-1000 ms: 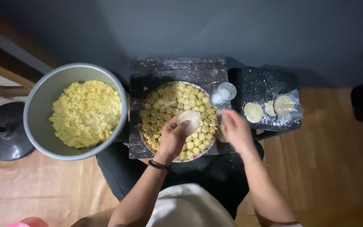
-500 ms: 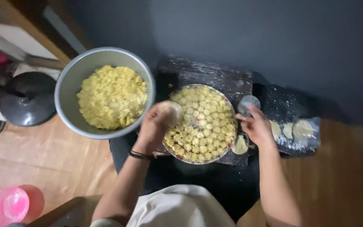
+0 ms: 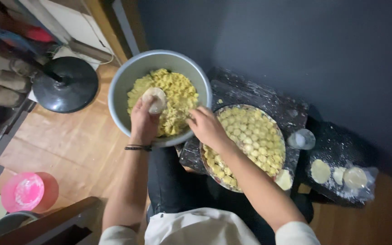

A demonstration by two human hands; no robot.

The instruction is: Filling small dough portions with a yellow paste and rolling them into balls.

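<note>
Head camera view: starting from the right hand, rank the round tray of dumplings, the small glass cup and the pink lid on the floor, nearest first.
From the right hand:
1. Round tray of dumplings, directly beside the hand on the dark board.
2. Small glass cup, past the tray's right edge.
3. Pink lid, far left on the wooden floor.

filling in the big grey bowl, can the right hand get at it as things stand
Probably yes. The right hand already sits at the rim of the grey bowl, fingers over the yellow filling. Nothing covers it; the left hand, holding a round wrapper, is beside it, not blocking.
</note>
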